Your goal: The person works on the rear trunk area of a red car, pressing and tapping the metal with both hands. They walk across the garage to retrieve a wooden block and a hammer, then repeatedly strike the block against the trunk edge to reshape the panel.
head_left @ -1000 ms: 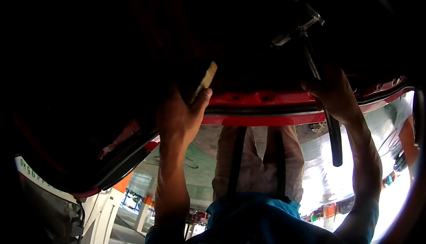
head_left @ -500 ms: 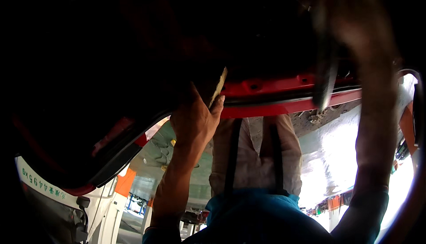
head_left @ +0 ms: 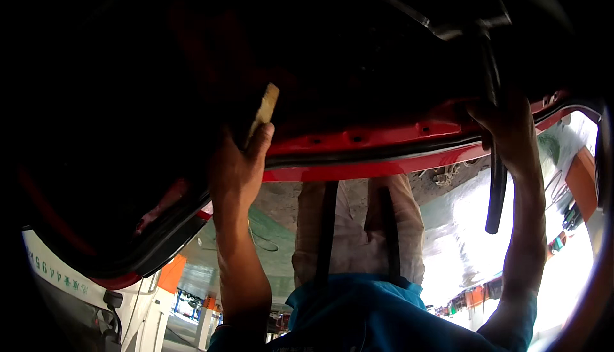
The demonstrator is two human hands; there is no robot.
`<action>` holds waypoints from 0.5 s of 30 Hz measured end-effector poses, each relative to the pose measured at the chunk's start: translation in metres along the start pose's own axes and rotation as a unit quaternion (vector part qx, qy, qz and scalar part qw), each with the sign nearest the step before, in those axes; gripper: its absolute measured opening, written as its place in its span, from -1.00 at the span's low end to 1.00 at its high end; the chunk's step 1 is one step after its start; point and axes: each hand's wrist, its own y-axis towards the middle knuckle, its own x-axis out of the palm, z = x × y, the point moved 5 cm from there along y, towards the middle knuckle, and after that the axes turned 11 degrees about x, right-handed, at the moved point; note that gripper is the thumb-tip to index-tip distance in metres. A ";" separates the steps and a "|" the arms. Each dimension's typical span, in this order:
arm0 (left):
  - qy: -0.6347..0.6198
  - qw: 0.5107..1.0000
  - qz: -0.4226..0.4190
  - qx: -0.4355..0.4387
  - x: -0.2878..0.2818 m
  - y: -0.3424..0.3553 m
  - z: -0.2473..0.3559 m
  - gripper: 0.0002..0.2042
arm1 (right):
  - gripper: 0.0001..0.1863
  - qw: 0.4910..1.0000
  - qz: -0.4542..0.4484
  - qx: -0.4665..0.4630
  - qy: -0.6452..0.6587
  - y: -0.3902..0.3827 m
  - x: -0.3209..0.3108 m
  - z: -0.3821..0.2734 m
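My left hand [head_left: 238, 170] is closed around a flat, yellowish strip [head_left: 264, 110] that looks like wood. The strip's upper end sticks up past my thumb into the dark opening of a red vehicle body. On the right, my right hand [head_left: 510, 128] grips a hammer [head_left: 495, 205] by its dark handle. The hammer's head is raised in the shadow above the hand, and the handle's lower end hangs below it. Both hands are at the red sill [head_left: 384, 138] of the opening. Darkness hides the inner fingers of my left hand.
A black rubber seal [head_left: 358, 159] runs along the sill. The body's dark edge [head_left: 160, 250] curves down at the left, with a white vehicle [head_left: 61, 275] beyond it. Below are my light trousers [head_left: 358, 237] and a shiny workshop floor [head_left: 467, 224]. An orange panel [head_left: 581, 176] stands far right.
My left hand has moved left with the strip, whose broad side now shows more. My right hand, blurred and higher before, has come down with the hammer, which now shows sharply.
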 end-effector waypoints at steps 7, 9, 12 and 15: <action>-0.028 1.000 0.000 0.004 -0.023 0.013 0.023 -0.09 | -0.75 0.985 0.017 0.089 0.147 -0.023 0.001 0.074; 0.012 0.999 -0.015 0.027 -0.014 0.016 0.031 -0.10 | -0.76 0.980 0.021 0.102 0.171 -0.030 0.008 0.082; -0.010 0.995 -0.039 0.087 0.008 0.019 0.043 -0.14 | -0.79 0.976 0.007 0.102 0.191 -0.034 0.012 0.087; -0.028 0.989 -0.079 0.123 0.041 0.018 0.064 -0.14 | -0.79 0.976 0.000 0.123 0.180 -0.030 0.009 0.084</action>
